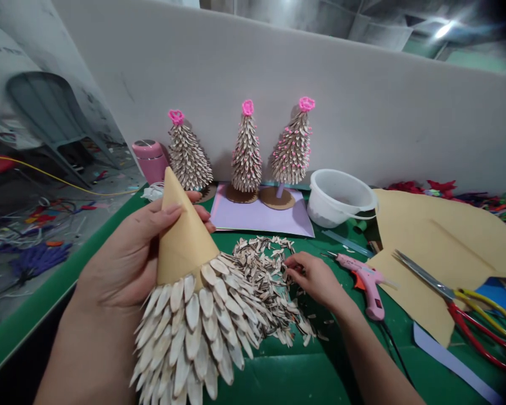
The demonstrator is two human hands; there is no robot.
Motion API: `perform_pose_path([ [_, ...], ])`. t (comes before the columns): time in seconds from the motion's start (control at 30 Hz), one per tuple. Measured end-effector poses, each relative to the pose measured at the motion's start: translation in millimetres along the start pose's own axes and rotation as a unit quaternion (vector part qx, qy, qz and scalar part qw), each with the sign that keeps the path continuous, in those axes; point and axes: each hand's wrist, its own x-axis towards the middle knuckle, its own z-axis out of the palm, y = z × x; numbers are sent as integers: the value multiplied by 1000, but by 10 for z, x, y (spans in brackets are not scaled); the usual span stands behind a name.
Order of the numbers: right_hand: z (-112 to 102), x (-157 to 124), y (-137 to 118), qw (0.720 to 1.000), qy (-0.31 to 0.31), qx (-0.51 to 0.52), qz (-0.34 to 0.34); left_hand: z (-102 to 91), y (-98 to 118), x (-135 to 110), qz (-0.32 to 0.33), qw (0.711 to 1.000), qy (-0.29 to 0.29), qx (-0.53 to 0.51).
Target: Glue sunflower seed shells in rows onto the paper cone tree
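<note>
My left hand [124,253] is wrapped round the upper part of a tan paper cone [185,247], holding it tilted with the tip up. Overlapping rows of pale sunflower seed shells [202,326] cover the cone's lower part, while its top is bare. My right hand [314,278] reaches into a loose pile of seed shells [270,281] on the green table. Its thumb and forefinger pinch together at the pile's right side, with a small shell at the fingertips. Just right of that hand lies a pink hot glue gun [365,281], nozzle towards the hand.
Three shell-covered trees [247,154] with pink tops stand along the white partition [362,112]. A white bucket [341,197] is beside them, and a pink flask [150,160] at the left. Red-and-yellow-handled scissors [451,295] lie on tan paper [430,225] at the right.
</note>
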Motion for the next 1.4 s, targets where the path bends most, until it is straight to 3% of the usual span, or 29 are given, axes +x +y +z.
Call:
perform_pose_path([
  [0.33,133,133,-240,998,-38,-58,-9,-19,-27,61,-3,999,-37,5],
  [0.53,130,105,-256,999,-21,-33,-17,-1,-71,68,-18,998,-62,-2],
  [0.87,35,95,-139,986,41,155,-38,-40,-136,90,-18,996,-89,6],
  [1.07,-26,90,-55,960,98,261,6,-19,-126,89,-20,997,-79,13],
  [1.4,-160,77,59,916,241,318,36,-7,-106,85,-20,998,-60,30],
])
